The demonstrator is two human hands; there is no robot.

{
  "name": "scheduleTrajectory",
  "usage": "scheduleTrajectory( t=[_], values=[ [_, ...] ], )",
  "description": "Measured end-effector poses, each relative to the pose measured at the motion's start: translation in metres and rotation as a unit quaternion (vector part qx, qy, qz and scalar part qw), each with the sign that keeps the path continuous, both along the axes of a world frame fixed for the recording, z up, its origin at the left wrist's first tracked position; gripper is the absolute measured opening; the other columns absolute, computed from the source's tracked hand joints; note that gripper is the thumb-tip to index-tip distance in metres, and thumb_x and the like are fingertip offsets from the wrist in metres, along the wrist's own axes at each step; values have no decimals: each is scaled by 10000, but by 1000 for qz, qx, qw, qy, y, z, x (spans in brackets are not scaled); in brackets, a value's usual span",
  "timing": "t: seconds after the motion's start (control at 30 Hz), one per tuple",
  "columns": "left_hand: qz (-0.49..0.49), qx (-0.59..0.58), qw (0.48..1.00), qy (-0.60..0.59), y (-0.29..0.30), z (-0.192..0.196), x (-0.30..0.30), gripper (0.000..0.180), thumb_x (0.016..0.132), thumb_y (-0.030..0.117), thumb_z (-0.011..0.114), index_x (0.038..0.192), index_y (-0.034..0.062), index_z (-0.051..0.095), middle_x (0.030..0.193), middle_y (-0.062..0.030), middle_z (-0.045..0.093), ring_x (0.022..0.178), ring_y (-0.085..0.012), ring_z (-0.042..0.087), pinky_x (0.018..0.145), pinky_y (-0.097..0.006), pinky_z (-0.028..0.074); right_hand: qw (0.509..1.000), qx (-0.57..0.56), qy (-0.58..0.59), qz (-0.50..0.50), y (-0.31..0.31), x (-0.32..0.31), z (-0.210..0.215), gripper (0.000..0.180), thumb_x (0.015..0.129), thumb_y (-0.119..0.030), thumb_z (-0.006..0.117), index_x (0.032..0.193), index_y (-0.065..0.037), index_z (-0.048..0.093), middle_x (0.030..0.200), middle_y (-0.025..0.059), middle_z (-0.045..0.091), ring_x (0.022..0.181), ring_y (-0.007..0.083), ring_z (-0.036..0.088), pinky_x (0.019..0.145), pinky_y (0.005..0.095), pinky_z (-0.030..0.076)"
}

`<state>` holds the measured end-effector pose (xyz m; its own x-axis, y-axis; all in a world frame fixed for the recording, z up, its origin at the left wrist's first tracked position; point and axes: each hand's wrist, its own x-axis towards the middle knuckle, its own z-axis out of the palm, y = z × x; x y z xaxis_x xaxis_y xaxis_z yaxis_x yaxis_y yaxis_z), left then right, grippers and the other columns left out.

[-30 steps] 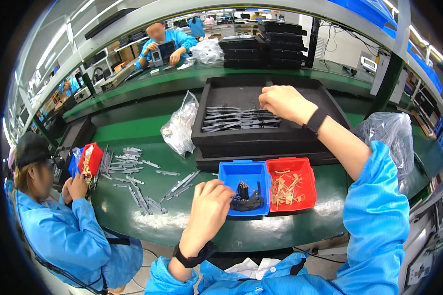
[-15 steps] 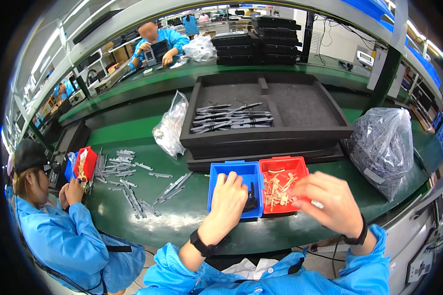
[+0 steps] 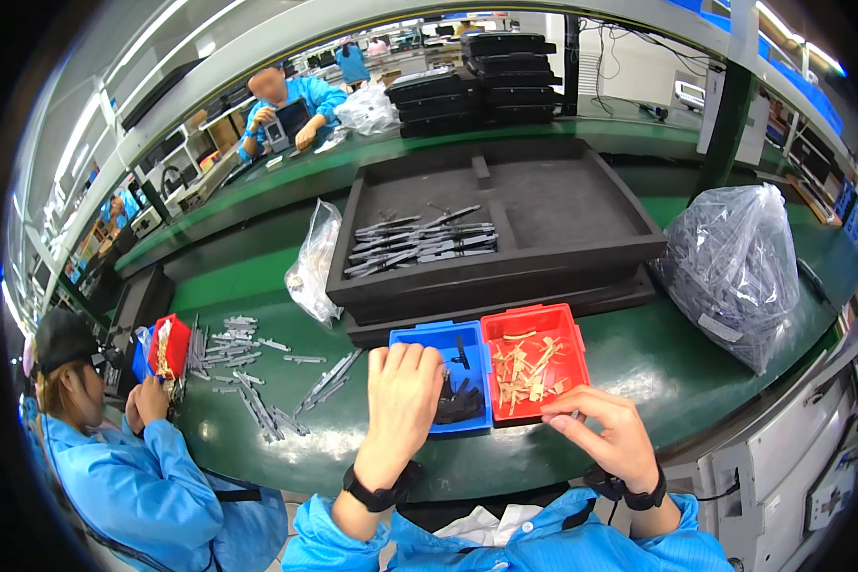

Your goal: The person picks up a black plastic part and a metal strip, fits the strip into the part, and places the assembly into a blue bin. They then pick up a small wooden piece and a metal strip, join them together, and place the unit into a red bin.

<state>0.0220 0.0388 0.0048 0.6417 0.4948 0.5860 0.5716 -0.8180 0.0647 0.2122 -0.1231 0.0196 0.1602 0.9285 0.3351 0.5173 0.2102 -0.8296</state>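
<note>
My left hand point(image 3: 405, 393) is over the left side of a blue bin point(image 3: 439, 333), back of the hand up. Its fingers are curled downward, and whatever they hold is hidden beneath. Small black parts point(image 3: 460, 404) lie in the bin, one thin black piece upright against its far side. Beside it, touching, is a red bin point(image 3: 576, 355) of small tan strips point(image 3: 527, 374). My right hand point(image 3: 605, 429) is at the red bin's near right corner, thumb and fingertips drawn together. Anything pinched there is too small to make out.
A black foam tray point(image 3: 582, 250) holding grey slim bars point(image 3: 424, 243) stands behind the bins. More grey bars point(image 3: 248, 381) lie scattered left. Clear plastic bags point(image 3: 729, 272) flank the tray. A co-worker point(image 3: 114, 458) in blue handles parts at the left; another person point(image 3: 291, 119) sits across.
My right hand has come down and inward from beyond the red bin's right side to its near corner. My left hand has shifted toward the blue bin's left side. The view has turned slightly.
</note>
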Motion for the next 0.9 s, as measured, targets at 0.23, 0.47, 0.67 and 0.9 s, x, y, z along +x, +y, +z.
scheduleTrajectory(
  t=[0.23,0.47,0.67,0.9],
  values=[
    [-57,58,995,-66,-45,19,-19,225,629,48,689,840,110,642,806,17,600,874,-171,543,797,-390,318,933,-111,337,54,14,-32,-8,242,899,-179,569,1073,-12,572,834,21,613,687,57,554,561,187,425],
    [-77,114,988,-67,-58,14,-32,156,616,130,715,759,164,662,803,75,622,880,-129,555,836,-407,306,855,-168,479,108,21,-46,-15,175,912,-185,542,998,-34,566,756,-12,548,619,41,484,524,169,365],
    [-113,109,986,-59,-58,11,-34,114,640,151,715,735,185,662,804,95,628,904,-124,551,877,-435,300,899,-127,407,99,23,-44,-14,145,878,-161,588,949,-39,558,776,-10,563,635,39,482,547,177,368],
    [-115,111,986,-45,-55,11,-29,122,633,166,713,741,202,669,846,96,634,947,-136,529,913,-458,290,905,-159,382,102,20,-33,-14,124,878,-150,586,912,-33,567,772,28,615,643,54,534,551,181,409]
  ],
)
